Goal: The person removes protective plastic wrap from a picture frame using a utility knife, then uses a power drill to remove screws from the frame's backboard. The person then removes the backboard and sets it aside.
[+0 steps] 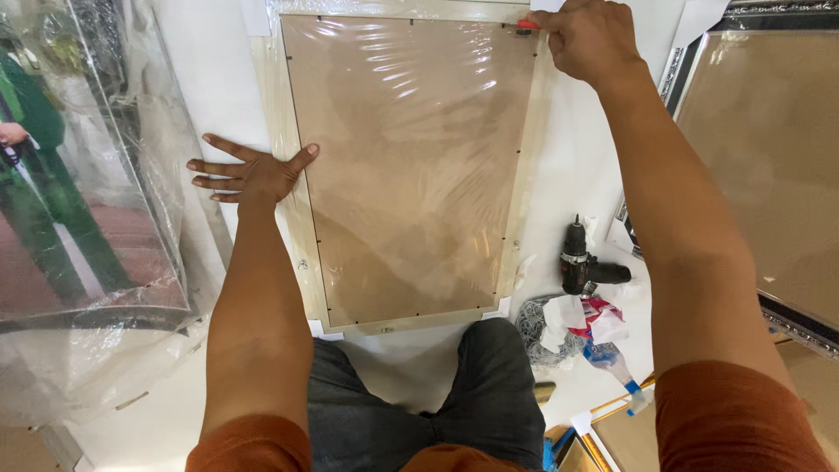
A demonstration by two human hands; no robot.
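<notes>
1. A pale wooden picture frame [288,175] with a brown backing board, wrapped in clear plastic film, lies face down on the white surface.
2. The left hand [249,175] rests flat on the frame's left edge, fingers spread.
3. The right hand [587,37] is closed around a small red-handled tool [527,25] at the frame's top right corner.
4. The film looks largely intact; judging by this, the work has reached only that corner.
5. A black cordless drill [578,260] lies right of the frame, untouched.
</notes>
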